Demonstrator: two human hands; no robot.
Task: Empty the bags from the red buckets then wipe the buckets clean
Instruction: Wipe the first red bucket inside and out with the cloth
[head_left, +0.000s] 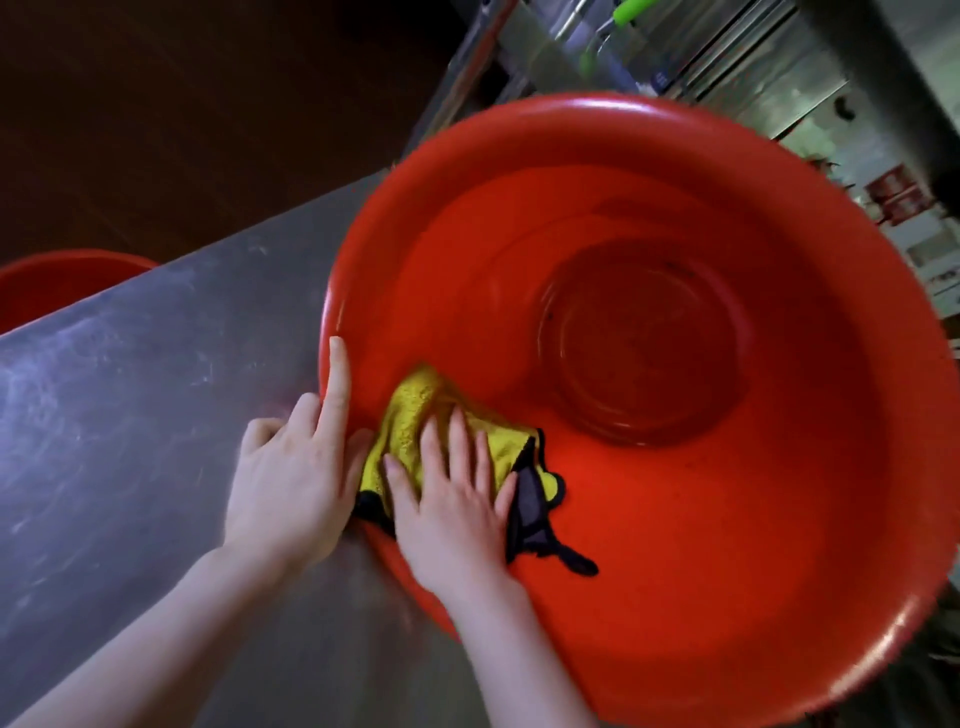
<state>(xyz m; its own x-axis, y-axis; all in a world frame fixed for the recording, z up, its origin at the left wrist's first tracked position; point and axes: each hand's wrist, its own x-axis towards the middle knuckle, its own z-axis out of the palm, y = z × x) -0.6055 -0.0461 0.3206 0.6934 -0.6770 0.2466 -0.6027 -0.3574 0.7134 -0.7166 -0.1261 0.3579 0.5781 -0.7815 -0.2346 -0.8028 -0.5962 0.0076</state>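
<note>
A big red bucket stands on the steel table, filling the right half of the view, with nothing inside but a cloth. My right hand presses a yellow cloth with black edging flat against the bucket's near-left inner wall, fingers straight and spread. My left hand holds the bucket's left rim: the index finger lies straight along the outside of the rim, the thumb hooks over it by the cloth, and the other fingers curl on the table.
The steel table stretches to the left and toward me. A second red bucket shows beyond the table's far left edge. Steel shelving and fittings stand behind the big bucket.
</note>
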